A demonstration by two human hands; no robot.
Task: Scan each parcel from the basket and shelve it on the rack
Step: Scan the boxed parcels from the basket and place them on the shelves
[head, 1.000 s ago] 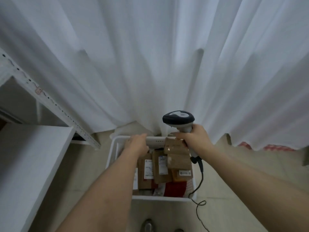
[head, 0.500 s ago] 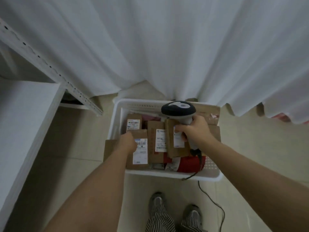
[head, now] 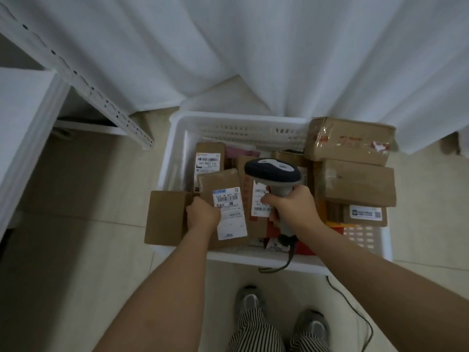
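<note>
A white plastic basket [head: 228, 123] on the floor holds several brown cardboard parcels with white barcode labels. My left hand [head: 203, 214] grips the left edge of a flat brown parcel [head: 223, 184] with a large white label, at the basket's front left. My right hand [head: 291, 207] is closed on the handle of a grey and black barcode scanner [head: 272, 171], whose head hovers over the parcels in the middle. A white rack [head: 22, 118] with a perforated post stands at the left.
White curtains [head: 253, 47] hang behind the basket. Two larger taped boxes [head: 350, 141] are stacked on the basket's right side. The scanner's black cable [head: 355, 316] trails over the tiled floor at the right. My shoes and striped trousers [head: 256, 334] are below the basket.
The view has tilted down, showing more of the basket and my feet. My left hand moved from the basket's far rim onto the labelled parcel. The scanner came down over the parcels.
</note>
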